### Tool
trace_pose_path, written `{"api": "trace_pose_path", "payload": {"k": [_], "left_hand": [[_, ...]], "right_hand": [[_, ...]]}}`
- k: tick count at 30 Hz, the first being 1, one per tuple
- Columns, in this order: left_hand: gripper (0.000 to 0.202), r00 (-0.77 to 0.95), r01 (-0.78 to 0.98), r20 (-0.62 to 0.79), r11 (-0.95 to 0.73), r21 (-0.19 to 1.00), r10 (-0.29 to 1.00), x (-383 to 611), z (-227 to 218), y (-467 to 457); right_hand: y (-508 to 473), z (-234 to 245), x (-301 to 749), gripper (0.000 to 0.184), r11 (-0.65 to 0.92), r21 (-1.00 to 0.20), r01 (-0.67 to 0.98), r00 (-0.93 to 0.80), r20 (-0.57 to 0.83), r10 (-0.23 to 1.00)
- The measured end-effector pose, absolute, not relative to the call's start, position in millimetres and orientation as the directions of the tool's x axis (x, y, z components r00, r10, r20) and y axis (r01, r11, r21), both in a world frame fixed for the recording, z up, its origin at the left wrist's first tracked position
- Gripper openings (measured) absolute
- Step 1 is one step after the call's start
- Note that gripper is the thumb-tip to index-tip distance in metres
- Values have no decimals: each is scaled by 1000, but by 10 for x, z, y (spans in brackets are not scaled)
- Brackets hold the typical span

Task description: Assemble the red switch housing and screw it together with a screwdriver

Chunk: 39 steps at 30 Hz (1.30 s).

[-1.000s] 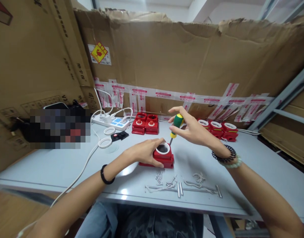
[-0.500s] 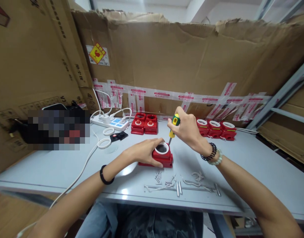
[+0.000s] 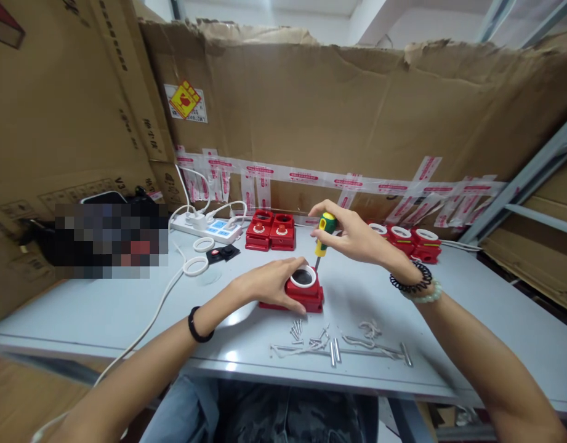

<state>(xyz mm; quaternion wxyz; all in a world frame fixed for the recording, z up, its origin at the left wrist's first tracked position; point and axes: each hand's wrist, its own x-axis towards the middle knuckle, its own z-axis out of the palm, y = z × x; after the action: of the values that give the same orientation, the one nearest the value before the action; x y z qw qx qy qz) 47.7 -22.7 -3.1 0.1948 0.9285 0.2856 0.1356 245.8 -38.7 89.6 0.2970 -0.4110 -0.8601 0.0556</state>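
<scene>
A red housing (image 3: pixel 314 299) with a white ring (image 3: pixel 303 277) around its dark round opening sits on the table in front of me. My left hand (image 3: pixel 278 284) is closed around its left side, thumb at the front and fingers behind. In my right hand (image 3: pixel 345 232) is a yellow and green screwdriver (image 3: pixel 327 227), held upright by the handle. Its shaft points down at the housing's back right corner; the tip itself and any screw under it are too small to make out. Several loose screws (image 3: pixel 297 331) lie just in front of the housing.
Metal pins (image 3: pixel 335 354), a long rod and white cords lie near the front edge. Two red units (image 3: pixel 270 232) stand at the back, with more ringed red housings (image 3: pixel 425 246) at back right. A power strip (image 3: pixel 209 227), white rings (image 3: pixel 195 266) and a cable occupy the left.
My right hand has turned on the screwdriver: its fingers have loosened and its wrist has swung lower and to the right. My left hand and the housing stay in place.
</scene>
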Motion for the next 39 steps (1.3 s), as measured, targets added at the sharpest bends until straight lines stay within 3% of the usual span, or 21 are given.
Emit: {"api": "trace_pose_path", "payload": {"k": [2, 6, 12, 17, 21, 25, 28, 33, 39], "left_hand": [[74, 798, 478, 144, -760, 441, 585, 475, -33, -224], [67, 804, 456, 155, -763, 457, 574, 475, -18, -224], [64, 805, 449, 168, -770, 453, 569, 476, -18, -217], [64, 797, 459, 165, -760, 460, 581, 476, -30, -206], [67, 799, 466, 154, -760, 452, 581, 473, -25, -204], [66, 797, 475, 147, -758, 448, 586, 473, -19, -208], [66, 789, 486, 146, -752, 444, 596, 480, -25, -209], [65, 787, 489, 157, -759, 430, 596, 488, -37, -206], [63, 784, 497, 152, -755, 428, 602, 487, -32, -205]], "right_hand": [[-385, 898, 2483, 13, 668, -362, 650, -488, 475, 732], [-373, 821, 2432, 13, 544, -368, 754, -311, 529, 789], [-378, 732, 2294, 14, 389, -299, 871, -151, 591, 792], [-417, 852, 2353, 15, 480, -330, 813, -197, 620, 760], [-623, 950, 2477, 17, 580, -437, 687, -48, 769, 637], [-844, 730, 2551, 22, 492, -756, 431, -54, 522, 851], [-866, 430, 2574, 25, 371, -866, 335, -60, 373, 926], [-779, 140, 2590, 24, 348, -871, 347, -45, 355, 934], [-798, 110, 2568, 21, 367, -830, 421, -86, 366, 927]]}}
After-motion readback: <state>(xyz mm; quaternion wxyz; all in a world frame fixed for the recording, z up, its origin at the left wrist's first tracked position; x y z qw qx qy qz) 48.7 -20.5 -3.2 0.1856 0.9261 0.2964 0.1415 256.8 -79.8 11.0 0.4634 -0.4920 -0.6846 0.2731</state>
